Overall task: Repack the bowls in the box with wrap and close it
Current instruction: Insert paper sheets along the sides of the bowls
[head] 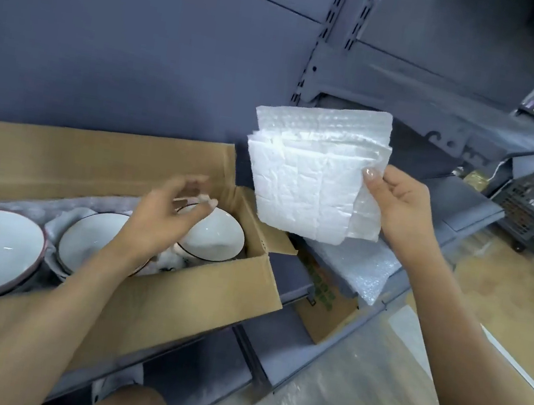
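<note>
Fingers (371, 178) pinching foam wrap (311, 177), grey shelf (466, 204), wooden floor (521, 302)

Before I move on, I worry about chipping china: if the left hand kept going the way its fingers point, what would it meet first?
Probably the right-hand bowl in the box: the left hand hovers above it, blurred fingers aimed at its far rim. Depth is unclear, so it may already be touching.

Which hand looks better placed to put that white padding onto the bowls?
Probably the right hand: it already pinches the foam wrap beside the box. The left hand hovers empty over the bowls.
</note>
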`<state>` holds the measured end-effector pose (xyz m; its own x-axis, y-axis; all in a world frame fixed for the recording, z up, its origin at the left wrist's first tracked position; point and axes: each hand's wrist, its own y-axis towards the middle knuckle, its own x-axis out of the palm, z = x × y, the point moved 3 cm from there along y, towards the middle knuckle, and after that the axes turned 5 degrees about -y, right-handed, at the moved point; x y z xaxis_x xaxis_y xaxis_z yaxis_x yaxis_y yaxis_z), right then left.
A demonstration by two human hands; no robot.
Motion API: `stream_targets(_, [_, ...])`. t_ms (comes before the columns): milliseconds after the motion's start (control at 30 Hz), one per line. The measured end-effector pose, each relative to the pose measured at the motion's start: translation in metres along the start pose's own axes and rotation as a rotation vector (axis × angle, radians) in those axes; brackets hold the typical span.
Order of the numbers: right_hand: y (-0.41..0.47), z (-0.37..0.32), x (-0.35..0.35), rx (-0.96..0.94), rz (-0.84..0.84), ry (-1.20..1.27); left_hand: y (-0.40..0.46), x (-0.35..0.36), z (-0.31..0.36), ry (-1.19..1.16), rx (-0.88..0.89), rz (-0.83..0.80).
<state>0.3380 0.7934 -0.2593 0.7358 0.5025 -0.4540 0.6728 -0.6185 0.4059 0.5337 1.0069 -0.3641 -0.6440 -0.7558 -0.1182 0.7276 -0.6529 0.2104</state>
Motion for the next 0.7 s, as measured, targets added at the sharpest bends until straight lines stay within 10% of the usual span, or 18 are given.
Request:
stream_targets(300, [-0.026,-0.043,0.11,0.206,-0.195,0.548,-0.051,-0.078,0.051,-0.298,-0.042,0.019])
stream_targets(700, [-0.064,-0.078,0.28,0.3,-0.429,0.53,-0.113,-0.202,-0.007,-0.189,-0.189,0.437])
